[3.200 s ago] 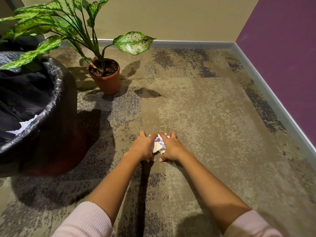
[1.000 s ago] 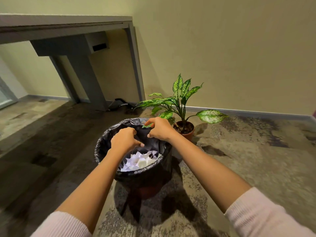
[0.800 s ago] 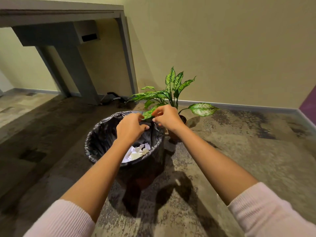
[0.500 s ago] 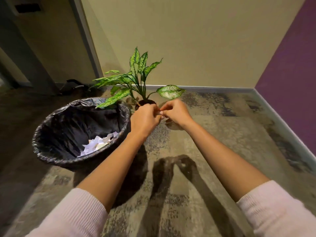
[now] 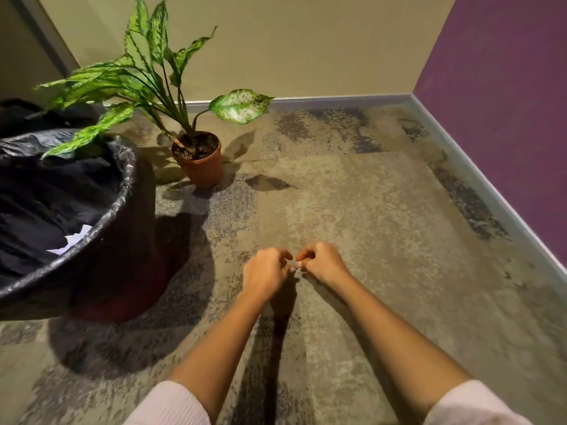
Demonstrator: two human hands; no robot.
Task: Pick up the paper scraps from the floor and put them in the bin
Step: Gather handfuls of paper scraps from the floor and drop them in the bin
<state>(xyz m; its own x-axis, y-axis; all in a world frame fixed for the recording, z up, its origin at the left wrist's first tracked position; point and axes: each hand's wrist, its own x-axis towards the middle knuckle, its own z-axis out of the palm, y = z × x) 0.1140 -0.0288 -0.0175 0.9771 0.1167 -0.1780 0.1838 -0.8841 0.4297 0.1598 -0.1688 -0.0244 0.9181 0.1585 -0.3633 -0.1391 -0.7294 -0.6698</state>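
Low over the carpet, my left hand (image 5: 265,271) and my right hand (image 5: 322,262) are curled with their fingertips meeting. A tiny white paper scrap (image 5: 293,265) is pinched between them; most of it is hidden by the fingers. The bin (image 5: 124,191), lined with a black plastic bag, stands to the left of my hands, about a forearm's length away. White paper scraps (image 5: 74,239) lie inside it, partly hidden by the rim.
A potted plant (image 5: 201,162) with speckled green leaves stands behind the bin, one leaf hanging over the bin's rim. A purple wall (image 5: 506,118) with a grey skirting board runs along the right. Patterned carpet (image 5: 368,210) spreads ahead of my hands.
My hands have left the bin and dropped to the floor to its right. My view has turned from the bin and the desk down to the carpet corner.
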